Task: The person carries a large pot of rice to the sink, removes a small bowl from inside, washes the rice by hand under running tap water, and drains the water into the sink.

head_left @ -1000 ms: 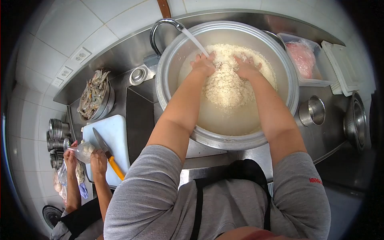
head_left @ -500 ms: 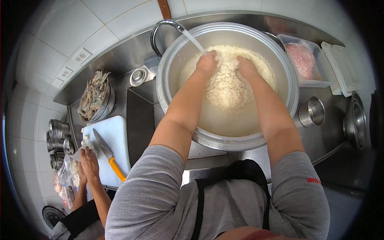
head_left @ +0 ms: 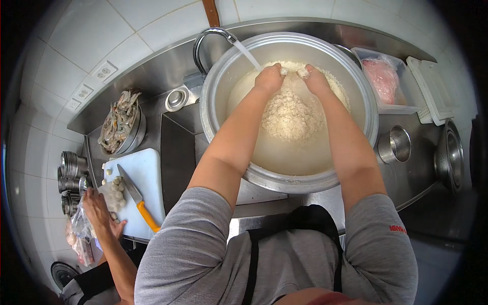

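Observation:
A big round metal pot holds pale wet rice heaped out of cloudy water. At the far side of the heap my left hand is closed on some rice, its fingers curled. Across a small gap, my right hand is also closed, with white grains showing at its fingertips. From the curved faucet a stream of water falls into the pot beside my left hand.
On the left, a co-worker's hand works by a cutting board bearing an orange-handled knife and garlic-like pieces. Behind stands a bowl of shrimp. To the right are a plastic tub, a metal cup and a colander.
My hands have drawn slightly apart and turned, with rice at their fingertips. Water shows between them on the heap. The co-worker's hand has moved left off the pieces on the board.

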Action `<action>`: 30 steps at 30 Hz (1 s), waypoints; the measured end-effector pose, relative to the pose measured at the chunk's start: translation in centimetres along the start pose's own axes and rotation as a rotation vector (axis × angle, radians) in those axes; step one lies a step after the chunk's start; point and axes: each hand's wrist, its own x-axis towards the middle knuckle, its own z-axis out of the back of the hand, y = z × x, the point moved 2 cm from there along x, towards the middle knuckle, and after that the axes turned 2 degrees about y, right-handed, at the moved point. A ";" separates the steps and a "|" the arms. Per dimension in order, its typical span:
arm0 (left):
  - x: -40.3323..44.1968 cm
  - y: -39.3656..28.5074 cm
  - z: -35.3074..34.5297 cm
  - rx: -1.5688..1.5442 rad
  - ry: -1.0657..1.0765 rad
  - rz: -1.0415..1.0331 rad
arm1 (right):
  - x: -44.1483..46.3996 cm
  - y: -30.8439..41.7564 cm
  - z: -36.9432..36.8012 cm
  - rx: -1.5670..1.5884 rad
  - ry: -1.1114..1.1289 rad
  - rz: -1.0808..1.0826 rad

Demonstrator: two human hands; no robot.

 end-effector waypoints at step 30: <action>0.5 -0.4 0.1 -0.030 0.056 -0.126 | -0.9 1.7 0.5 0.276 0.191 0.069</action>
